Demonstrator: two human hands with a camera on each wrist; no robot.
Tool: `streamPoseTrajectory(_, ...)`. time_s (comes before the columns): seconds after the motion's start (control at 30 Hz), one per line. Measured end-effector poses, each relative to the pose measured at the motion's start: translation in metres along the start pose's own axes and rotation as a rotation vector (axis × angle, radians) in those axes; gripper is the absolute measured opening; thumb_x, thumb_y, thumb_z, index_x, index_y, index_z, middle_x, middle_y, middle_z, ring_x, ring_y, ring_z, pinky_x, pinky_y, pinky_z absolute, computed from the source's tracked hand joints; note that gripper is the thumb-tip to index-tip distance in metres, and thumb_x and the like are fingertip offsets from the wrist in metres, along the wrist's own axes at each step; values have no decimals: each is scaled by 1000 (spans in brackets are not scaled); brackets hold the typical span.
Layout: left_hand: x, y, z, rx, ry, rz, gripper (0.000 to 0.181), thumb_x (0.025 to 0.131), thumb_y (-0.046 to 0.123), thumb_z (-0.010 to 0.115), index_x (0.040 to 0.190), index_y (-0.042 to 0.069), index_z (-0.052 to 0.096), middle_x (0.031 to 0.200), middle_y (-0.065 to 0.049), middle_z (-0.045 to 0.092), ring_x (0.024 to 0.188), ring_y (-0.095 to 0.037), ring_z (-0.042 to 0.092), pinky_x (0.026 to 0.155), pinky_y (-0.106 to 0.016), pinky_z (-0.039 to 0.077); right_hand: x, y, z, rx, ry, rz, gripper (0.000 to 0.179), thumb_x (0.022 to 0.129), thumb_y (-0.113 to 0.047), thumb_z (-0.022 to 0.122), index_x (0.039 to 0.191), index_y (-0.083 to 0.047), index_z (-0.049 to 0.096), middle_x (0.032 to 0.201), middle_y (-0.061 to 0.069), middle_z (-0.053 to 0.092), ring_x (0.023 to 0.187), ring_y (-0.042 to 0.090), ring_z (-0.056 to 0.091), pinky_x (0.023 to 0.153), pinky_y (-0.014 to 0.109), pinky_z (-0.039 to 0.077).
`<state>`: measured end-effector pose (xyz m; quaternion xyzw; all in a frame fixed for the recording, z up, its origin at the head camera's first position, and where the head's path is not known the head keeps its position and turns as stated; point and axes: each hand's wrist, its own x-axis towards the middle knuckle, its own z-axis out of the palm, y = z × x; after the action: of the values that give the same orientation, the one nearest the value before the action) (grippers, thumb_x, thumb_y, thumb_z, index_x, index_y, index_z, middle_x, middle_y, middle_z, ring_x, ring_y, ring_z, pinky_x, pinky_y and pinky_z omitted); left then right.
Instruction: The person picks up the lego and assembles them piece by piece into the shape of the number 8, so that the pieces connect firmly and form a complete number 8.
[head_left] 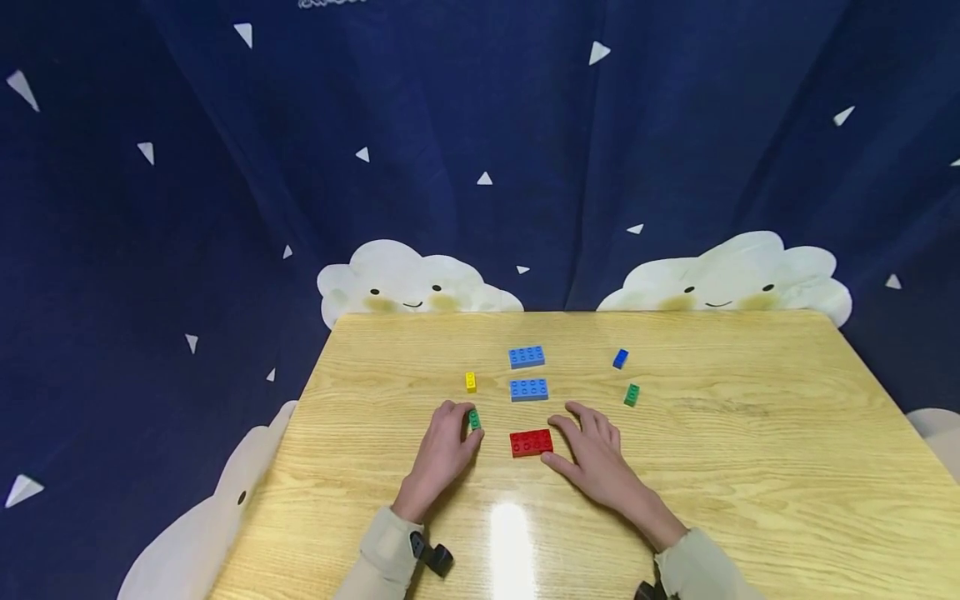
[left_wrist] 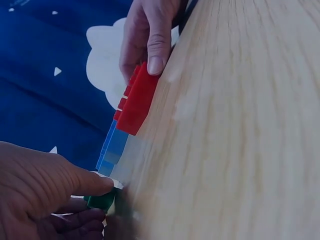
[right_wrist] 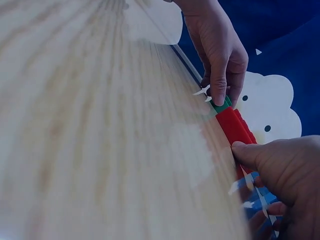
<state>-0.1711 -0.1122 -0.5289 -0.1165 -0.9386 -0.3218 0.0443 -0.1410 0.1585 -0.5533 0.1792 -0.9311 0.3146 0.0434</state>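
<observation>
My left hand (head_left: 444,446) pinches a small green brick (head_left: 474,419) between thumb and fingers, low over the wooden table. In the left wrist view, part of that green brick (left_wrist: 102,201) is hidden behind the fingers. To its right lies a red brick (head_left: 527,443) with two rows of studs. My right hand (head_left: 600,462) holds the red brick by its right end, the thumb at the near corner and the index finger at the far one. In the right wrist view, the thumb lies against the red brick (right_wrist: 234,126), with the other fingers partly hidden.
Two blue bricks (head_left: 528,390) lie one behind the other beyond the red one. A small yellow brick (head_left: 471,382) lies beyond my left hand. At the right are a second green brick (head_left: 632,395) and a small dark blue brick (head_left: 620,359). A dark blue curtain (head_left: 480,100) hangs behind the table (head_left: 750,467).
</observation>
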Motion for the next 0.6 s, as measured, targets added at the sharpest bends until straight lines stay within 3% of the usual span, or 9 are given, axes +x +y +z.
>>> streamPoseTrajectory(0.27,3,-3,1,-17,-8,25,29,93,13,79,117,0,70,93,-5,57,86,-18,47,72,-30,44,7,4,5,23,19,-93,41,97,-36,76,133,-18,67,145,19,49,133,41,39,100,58,27)
streamPoseTrajectory(0.43,2,-4,0,-17,-11,32,27,93,14,80,115,0,71,94,-6,58,87,-18,48,74,-31,45,11,3,7,15,43,-83,36,97,-34,76,127,-18,68,136,13,52,126,37,42,97,55,30)
streamPoseTrajectory(0.6,1,-4,0,-12,-12,31,30,93,15,80,118,0,71,97,-7,61,90,-19,52,78,-34,49,13,4,8,72,53,-87,42,94,-31,80,130,-12,67,127,10,53,118,32,43,94,51,29)
